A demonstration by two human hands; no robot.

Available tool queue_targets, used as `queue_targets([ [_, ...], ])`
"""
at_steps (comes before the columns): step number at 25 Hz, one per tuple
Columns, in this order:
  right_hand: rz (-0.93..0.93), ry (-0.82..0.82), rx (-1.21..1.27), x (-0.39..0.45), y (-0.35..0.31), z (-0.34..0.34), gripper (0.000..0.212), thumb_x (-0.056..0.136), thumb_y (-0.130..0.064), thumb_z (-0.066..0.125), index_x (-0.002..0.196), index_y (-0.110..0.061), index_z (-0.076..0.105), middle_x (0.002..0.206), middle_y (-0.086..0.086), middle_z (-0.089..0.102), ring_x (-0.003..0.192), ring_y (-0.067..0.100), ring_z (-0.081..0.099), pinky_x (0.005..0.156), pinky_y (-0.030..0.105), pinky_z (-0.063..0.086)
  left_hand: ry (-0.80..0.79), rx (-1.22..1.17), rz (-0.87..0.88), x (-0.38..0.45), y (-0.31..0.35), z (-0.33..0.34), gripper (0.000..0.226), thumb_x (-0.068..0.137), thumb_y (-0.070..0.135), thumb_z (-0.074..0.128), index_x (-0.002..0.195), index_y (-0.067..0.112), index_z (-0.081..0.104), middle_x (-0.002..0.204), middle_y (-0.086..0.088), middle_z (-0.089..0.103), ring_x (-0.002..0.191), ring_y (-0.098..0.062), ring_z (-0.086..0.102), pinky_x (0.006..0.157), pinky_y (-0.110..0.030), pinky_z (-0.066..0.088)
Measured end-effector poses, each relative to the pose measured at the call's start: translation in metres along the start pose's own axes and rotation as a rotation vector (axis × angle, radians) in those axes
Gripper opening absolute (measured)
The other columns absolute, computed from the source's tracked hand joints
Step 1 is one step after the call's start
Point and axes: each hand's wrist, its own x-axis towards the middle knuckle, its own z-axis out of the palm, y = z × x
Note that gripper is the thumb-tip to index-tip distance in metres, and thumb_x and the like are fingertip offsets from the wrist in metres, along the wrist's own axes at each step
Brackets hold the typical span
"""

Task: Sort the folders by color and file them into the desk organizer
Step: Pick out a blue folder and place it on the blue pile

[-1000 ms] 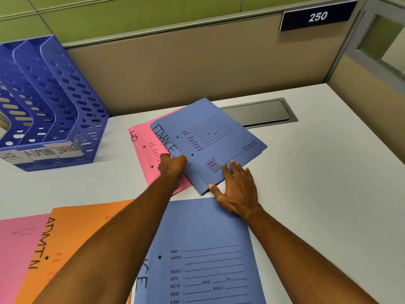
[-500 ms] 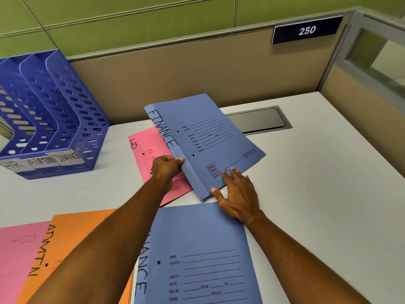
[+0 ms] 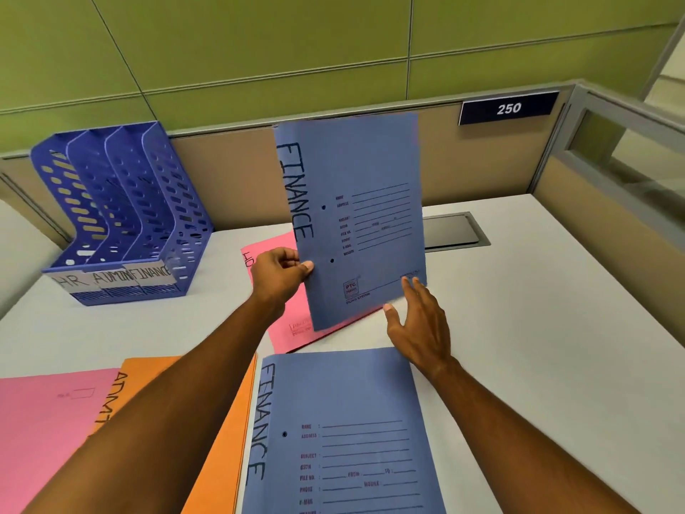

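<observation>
My left hand point(image 3: 278, 274) pinches the spine edge of a blue folder point(image 3: 356, 202) marked FINANCE and holds it upright above the desk. My right hand point(image 3: 419, 320) is spread with its fingertips at the folder's lower right corner. Under the raised folder a pink folder point(image 3: 285, 328) lies flat. A second blue FINANCE folder point(image 3: 344, 432) lies near me, beside an orange ADMIN folder point(image 3: 215, 439) and another pink folder point(image 3: 40, 432). The blue desk organizer point(image 3: 122, 217) stands at the back left, its slots labelled HR, ADMIN, FINANCE.
A white desk point(image 3: 537, 346) carries everything. A grey cable hatch point(image 3: 452, 231) sits flush at the back behind the raised folder. A tan partition point(image 3: 237, 179) with a "250" sign point(image 3: 508, 107) closes the back; a glass panel point(image 3: 630, 157) stands on the right.
The blue folder has been lifted off the pink folder and tipped from flat to upright. My right hand has come off its face to its lower corner. The view tilted up.
</observation>
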Motion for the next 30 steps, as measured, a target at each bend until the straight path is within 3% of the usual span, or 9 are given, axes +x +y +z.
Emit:
queue_targets([
  [4, 0.01, 0.08, 0.105, -0.006, -0.02, -0.012, 0.063, 0.093, -0.036, 0.058, 0.148, -0.018, 0.032, 0.155, 0.007, 0.033, 0.141, 0.028, 0.035, 0.11, 0.041, 0.037, -0.011, 0.044, 0.113, -0.017, 0.014, -0.028, 0.013, 0.086, 0.018, 0.068, 0.091, 0.007, 0.063, 0.088, -0.002, 0.069, 0.079, -0.017, 0.065, 0.061, -0.023, 0.053],
  [8, 0.089, 0.186, 0.27, -0.013, -0.04, -0.025, 0.052, 0.097, -0.028, 0.053, 0.145, -0.017, 0.038, 0.151, 0.007, 0.041, 0.137, 0.029, 0.04, 0.106, 0.04, 0.041, -0.035, 0.074, 0.172, -0.025, 0.02, -0.064, 0.011, 0.085, 0.015, 0.07, 0.092, 0.006, 0.066, 0.093, -0.008, 0.071, 0.085, -0.024, 0.067, 0.077, -0.035, 0.058],
  [12, 0.22, 0.266, 0.425, -0.026, -0.062, -0.035, 0.047, 0.097, -0.02, 0.053, 0.142, -0.014, 0.041, 0.146, 0.01, 0.047, 0.132, 0.031, 0.047, 0.102, 0.042, 0.045, -0.1, 0.101, 0.232, -0.031, 0.014, -0.114, 0.007, 0.085, 0.011, 0.07, 0.091, 0.009, 0.066, 0.091, -0.012, 0.07, 0.088, -0.03, 0.067, 0.082, -0.043, 0.056],
  [16, 0.311, 0.28, 0.638, -0.04, -0.079, -0.043, 0.041, 0.095, -0.013, 0.057, 0.136, -0.01, 0.049, 0.135, 0.011, 0.057, 0.119, 0.028, 0.058, 0.093, 0.032, 0.048, -0.186, 0.112, 0.243, -0.041, 0.006, -0.162, 0.014, 0.085, 0.008, 0.07, 0.077, 0.019, 0.065, 0.069, 0.003, 0.066, 0.071, -0.014, 0.062, 0.071, -0.035, 0.055],
  [18, 0.295, 0.254, 0.677, -0.05, -0.085, -0.044, 0.032, 0.095, -0.014, 0.057, 0.127, -0.011, 0.058, 0.124, 0.007, 0.064, 0.105, 0.021, 0.061, 0.085, 0.027, 0.048, -0.229, 0.09, 0.226, -0.047, 0.0, -0.181, 0.016, 0.085, 0.007, 0.069, 0.075, 0.019, 0.064, 0.065, 0.009, 0.066, 0.07, -0.011, 0.063, 0.067, -0.026, 0.053],
  [22, 0.245, 0.137, 0.872, -0.078, -0.093, -0.047, 0.01, 0.094, -0.013, 0.06, 0.099, -0.018, 0.067, 0.101, -0.002, 0.07, 0.093, 0.021, 0.069, 0.072, 0.023, 0.058, -0.287, 0.001, 0.121, -0.055, -0.013, -0.206, 0.008, 0.085, 0.005, 0.067, 0.093, 0.008, 0.067, 0.091, -0.012, 0.069, 0.088, -0.022, 0.067, 0.07, -0.026, 0.057],
  [24, 0.228, 0.084, 0.915, -0.091, -0.094, -0.053, 0.009, 0.093, -0.013, 0.061, 0.097, -0.019, 0.067, 0.099, -0.001, 0.07, 0.088, 0.019, 0.07, 0.065, 0.02, 0.059, -0.292, -0.032, 0.067, -0.063, -0.021, -0.21, 0.008, 0.085, 0.004, 0.067, 0.093, 0.005, 0.065, 0.09, -0.014, 0.066, 0.089, -0.024, 0.066, 0.07, -0.028, 0.057],
  [28, 0.271, 0.04, 0.9, -0.115, -0.086, -0.064, 0.008, 0.09, -0.012, 0.065, 0.097, -0.013, 0.068, 0.098, 0.002, 0.07, 0.085, 0.019, 0.07, 0.064, 0.024, 0.06, -0.317, -0.064, -0.052, -0.086, -0.043, -0.205, 0.003, 0.086, 0.002, 0.066, 0.085, 0.004, 0.063, 0.085, -0.013, 0.065, 0.085, -0.023, 0.065, 0.067, -0.03, 0.056],
  [30, 0.312, 0.034, 0.874, -0.127, -0.078, -0.068, 0.005, 0.088, -0.011, 0.067, 0.093, -0.011, 0.068, 0.1, 0.007, 0.07, 0.087, 0.024, 0.07, 0.073, 0.033, 0.061, -0.336, -0.053, -0.104, -0.097, -0.056, -0.199, 0.004, 0.086, 0.003, 0.067, 0.083, 0.004, 0.065, 0.086, -0.011, 0.069, 0.085, -0.022, 0.067, 0.063, -0.028, 0.055],
])
